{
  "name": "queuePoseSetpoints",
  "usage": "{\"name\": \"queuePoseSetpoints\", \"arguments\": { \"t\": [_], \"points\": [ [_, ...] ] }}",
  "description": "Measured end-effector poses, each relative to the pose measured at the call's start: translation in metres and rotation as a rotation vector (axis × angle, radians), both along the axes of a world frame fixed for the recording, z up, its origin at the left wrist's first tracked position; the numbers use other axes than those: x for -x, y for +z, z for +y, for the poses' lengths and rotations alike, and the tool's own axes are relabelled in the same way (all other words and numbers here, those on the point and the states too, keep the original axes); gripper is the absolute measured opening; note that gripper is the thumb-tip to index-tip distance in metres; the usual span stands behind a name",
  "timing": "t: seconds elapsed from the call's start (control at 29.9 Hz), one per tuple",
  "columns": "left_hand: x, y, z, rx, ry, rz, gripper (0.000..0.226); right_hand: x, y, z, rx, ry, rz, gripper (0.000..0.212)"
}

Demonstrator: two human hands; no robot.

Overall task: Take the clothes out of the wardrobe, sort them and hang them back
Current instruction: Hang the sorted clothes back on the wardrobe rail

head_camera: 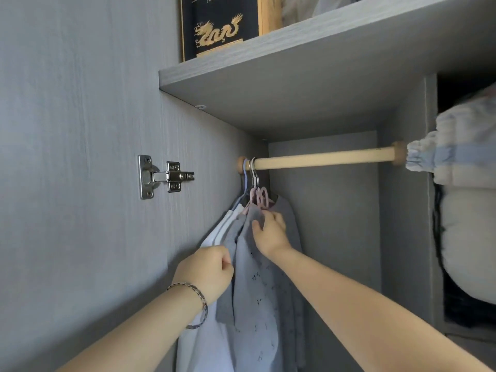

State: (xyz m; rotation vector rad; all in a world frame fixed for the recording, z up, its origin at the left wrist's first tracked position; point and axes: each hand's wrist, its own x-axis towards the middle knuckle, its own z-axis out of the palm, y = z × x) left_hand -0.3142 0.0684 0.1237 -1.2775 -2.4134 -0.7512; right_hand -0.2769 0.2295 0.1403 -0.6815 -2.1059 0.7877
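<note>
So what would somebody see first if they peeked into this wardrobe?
Probably the two hands: the right hand grips the clothes just under the pink hangers, and the left hand pinches them lower down. The clothes are all bunched at the left end of the wooden rail, which is bare otherwise. Up on the shelf above stands a black box with a gold dragon.

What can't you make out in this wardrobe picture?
Head view throughout:
- Hanging clothes: bunched and overlapping, count unclear; hems cut off by the bottom edge.
- Black box on the shelf: top cut off by the upper edge, print too small.
- Pale bundle: cut off by the right edge; space below too dark.
- Left hand: fingertips curled out of sight.
</note>
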Motion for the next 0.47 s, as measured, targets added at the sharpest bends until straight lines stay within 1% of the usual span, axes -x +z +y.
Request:
{"name": "queuePoseSetpoints", "arguments": {
  "t": [0.07,0.17,0.27,0.33,0.37,0.47],
  "points": [
    [-0.009,-0.003,-0.002,0.086,-0.047,-0.003,0.018,-0.021,-0.013,-0.004,0.126,-0.074,-0.108,0.041],
    [-0.027,-0.015,-0.002,0.235,-0.152,-0.016,0.018,-0.066,-0.04,-0.02,0.348,-0.161,-0.315,0.016],
    [-0.058,-0.042,-0.01,0.45,-0.287,-0.035,0.014,-0.125,-0.075,-0.062,0.529,-0.234,-0.393,0.017],
    [-0.085,-0.062,-0.017,0.534,-0.408,-0.021,0.014,-0.163,-0.097,-0.092,0.571,-0.235,-0.453,0.016],
    [-0.1,-0.074,-0.023,0.557,-0.471,-0.025,0.015,-0.183,-0.109,-0.108,0.567,-0.25,-0.48,0.019],
    [-0.157,-0.108,-0.045,0.599,-0.632,0.012,0.017,-0.253,-0.146,-0.159,0.51,-0.395,-0.557,0.027]
  ]
}}
